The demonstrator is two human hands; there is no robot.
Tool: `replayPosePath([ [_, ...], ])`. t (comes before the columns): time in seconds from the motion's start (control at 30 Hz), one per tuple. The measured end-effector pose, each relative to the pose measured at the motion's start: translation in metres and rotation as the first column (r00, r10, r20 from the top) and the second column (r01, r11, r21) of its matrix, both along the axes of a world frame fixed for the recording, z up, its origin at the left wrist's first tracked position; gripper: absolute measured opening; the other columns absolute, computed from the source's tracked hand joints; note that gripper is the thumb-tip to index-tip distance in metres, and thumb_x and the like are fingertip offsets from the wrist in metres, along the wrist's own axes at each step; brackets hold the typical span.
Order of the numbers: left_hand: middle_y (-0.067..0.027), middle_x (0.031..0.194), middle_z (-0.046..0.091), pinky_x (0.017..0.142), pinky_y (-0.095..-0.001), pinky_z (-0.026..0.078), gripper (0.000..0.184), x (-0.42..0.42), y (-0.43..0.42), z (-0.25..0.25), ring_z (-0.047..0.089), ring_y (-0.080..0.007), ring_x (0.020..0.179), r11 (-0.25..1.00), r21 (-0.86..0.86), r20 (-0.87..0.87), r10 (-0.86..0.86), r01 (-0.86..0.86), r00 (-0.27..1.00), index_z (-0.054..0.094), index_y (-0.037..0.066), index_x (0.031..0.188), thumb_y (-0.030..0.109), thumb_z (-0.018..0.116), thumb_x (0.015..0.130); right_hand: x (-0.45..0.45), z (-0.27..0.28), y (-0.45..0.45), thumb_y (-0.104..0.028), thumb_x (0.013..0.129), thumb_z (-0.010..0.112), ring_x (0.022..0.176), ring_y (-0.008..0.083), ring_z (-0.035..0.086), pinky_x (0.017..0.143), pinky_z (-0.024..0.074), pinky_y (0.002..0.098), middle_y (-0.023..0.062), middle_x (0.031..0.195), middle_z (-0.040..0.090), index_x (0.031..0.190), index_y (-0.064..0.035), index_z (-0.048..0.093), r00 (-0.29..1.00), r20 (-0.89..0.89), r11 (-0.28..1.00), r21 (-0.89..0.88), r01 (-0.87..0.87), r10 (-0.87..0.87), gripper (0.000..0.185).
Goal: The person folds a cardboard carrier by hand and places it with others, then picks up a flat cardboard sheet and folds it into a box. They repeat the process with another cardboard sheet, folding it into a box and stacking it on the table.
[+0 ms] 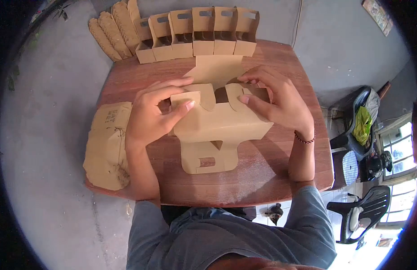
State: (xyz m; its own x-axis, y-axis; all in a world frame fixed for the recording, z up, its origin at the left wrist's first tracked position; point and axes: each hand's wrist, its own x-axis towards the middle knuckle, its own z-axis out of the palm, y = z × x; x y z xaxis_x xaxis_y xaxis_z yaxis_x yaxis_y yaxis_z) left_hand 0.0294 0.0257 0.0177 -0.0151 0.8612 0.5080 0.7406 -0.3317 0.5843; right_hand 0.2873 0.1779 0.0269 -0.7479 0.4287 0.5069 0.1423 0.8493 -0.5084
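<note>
A partly folded cardboard carrier [222,123] lies at the middle of the brown table, its panel with a handle slot toward the person and another panel stretching away. My left hand [156,110] pinches a flap at the carrier's left side, thumb on top and fingers behind. On the right, my right hand [280,99] holds the opposite flap, its thumb on the cardboard and its fingers curled over the far edge. Between the two rounded inner flaps a dark gap shows.
Several folded carriers [203,33] stand in a row along the far edge of the table [172,180]. Flat cardboard pieces [107,146] lie at the left edge. More cardboard [116,31] leans at the back left. Chairs [370,209] stand on the right.
</note>
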Motion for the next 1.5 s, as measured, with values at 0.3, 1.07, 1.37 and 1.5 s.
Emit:
replayPosePath([
  [0.3,-0.0128,0.121,0.060,0.089,-0.0390,0.052,0.051,0.004,0.008,-0.010,0.062,-0.0295,0.108,0.968,0.180,-0.080,0.190,-0.173,0.979,0.057,0.004,0.131,0.020,0.077,0.086,-0.009,-0.010,-0.005,-0.020,0.085,0.077,0.104,0.0411,0.066,0.091,0.0527,0.0445,0.0199,0.111,0.069,0.127,-0.0004,0.061,0.987,-0.132,0.993,-0.080,0.082,-0.092,0.049],
  [1.07,-0.0135,0.095,0.061,0.079,-0.0460,0.048,0.021,0.022,-0.015,-0.001,0.060,-0.0360,0.094,0.927,0.207,-0.375,0.370,-0.313,0.850,0.058,0.004,0.101,0.011,0.068,0.084,-0.014,-0.002,-0.043,-0.035,0.088,0.074,0.111,0.0371,0.060,0.092,0.0440,0.0463,0.0165,0.113,0.064,0.107,-0.0032,0.063,0.997,0.079,0.949,0.316,0.000,-0.026,0.039],
  [1.37,-0.0135,0.095,0.060,0.082,-0.0449,0.047,0.023,0.028,-0.018,-0.001,0.060,-0.0352,0.094,0.970,0.126,-0.253,0.234,-0.208,0.939,0.057,0.005,0.103,0.007,0.067,0.083,-0.007,0.003,-0.054,-0.038,0.086,0.075,0.104,0.0380,0.062,0.087,0.0449,0.0463,0.0166,0.112,0.064,0.115,-0.0041,0.063,0.994,0.110,0.971,0.237,-0.004,-0.022,0.046],
  [1.5,-0.0124,0.092,0.058,0.084,-0.0426,0.047,0.017,0.026,-0.018,0.002,0.060,-0.0323,0.088,0.976,0.141,-0.243,0.194,-0.164,0.950,0.058,0.003,0.100,0.005,0.066,0.085,-0.006,0.004,-0.052,-0.037,0.088,0.073,0.107,0.0404,0.062,0.089,0.0484,0.0489,0.0196,0.119,0.064,0.134,-0.0115,0.062,0.992,0.124,0.983,0.181,-0.044,0.022,0.054],
])
